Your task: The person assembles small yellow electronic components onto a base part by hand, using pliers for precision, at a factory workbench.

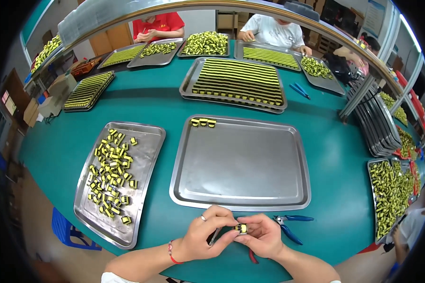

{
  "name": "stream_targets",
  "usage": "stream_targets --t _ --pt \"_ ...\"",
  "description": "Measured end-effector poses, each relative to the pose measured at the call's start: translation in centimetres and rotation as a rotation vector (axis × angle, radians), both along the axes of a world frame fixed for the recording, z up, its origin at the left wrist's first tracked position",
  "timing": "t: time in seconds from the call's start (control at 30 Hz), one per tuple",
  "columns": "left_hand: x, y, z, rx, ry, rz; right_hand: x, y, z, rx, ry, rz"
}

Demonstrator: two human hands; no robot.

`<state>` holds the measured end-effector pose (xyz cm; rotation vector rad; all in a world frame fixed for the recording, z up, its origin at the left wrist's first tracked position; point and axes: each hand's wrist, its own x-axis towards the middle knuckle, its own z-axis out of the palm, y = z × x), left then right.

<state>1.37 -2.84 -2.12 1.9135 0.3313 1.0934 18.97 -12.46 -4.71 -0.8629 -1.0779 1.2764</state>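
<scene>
Near the front edge of the table, my right hand (262,236) pinches a small yellow-and-black transformer (241,229) between thumb and fingers. My left hand (207,234) is closed around a thin metal tool (214,237), perhaps tweezers, and its fingertips meet the transformer's left side. Just beyond my hands lies a large metal tray (241,162) with a short row of three transformers (203,122) in its far left corner. On the left, a narrower metal tray (144,160) carries many loose transformers (112,172) in a scattered heap.
Blue-handled cutters (288,225) lie right of my hands; a red handle (253,256) shows below them. Farther back sit a tray of neat rows (236,82) and blue pliers (299,90). Stacked trays (375,118) stand right, under a shelf post. Two people work across the table.
</scene>
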Motion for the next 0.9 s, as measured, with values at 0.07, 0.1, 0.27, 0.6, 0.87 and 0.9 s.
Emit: stream_targets --t 0.07,0.1,0.27,0.6,0.87,0.9 --pt "-0.1 -0.2 -0.3 0.0 -0.017 -0.01 0.1 0.3 0.7 0.019 0.008 0.002" --pt "-0.1 -0.2 0.0 0.0 -0.013 -0.013 0.3 0.3 0.9 -0.064 0.119 0.051" --pt "0.5 0.3 1.0 0.015 0.096 -0.108 1.0 -0.1 0.5 -0.254 0.192 0.129" --pt "0.0 -0.2 0.0 -0.026 0.036 -0.051 0.3 -0.1 2.2 -0.131 0.18 0.123" --pt "-0.1 -0.1 -0.1 -0.082 0.071 -0.048 0.2 0.3 2.0 -0.112 0.271 0.087" --pt "-0.1 -0.2 -0.1 -0.076 0.057 -0.045 0.4 0.2 1.7 -0.094 0.268 0.109"
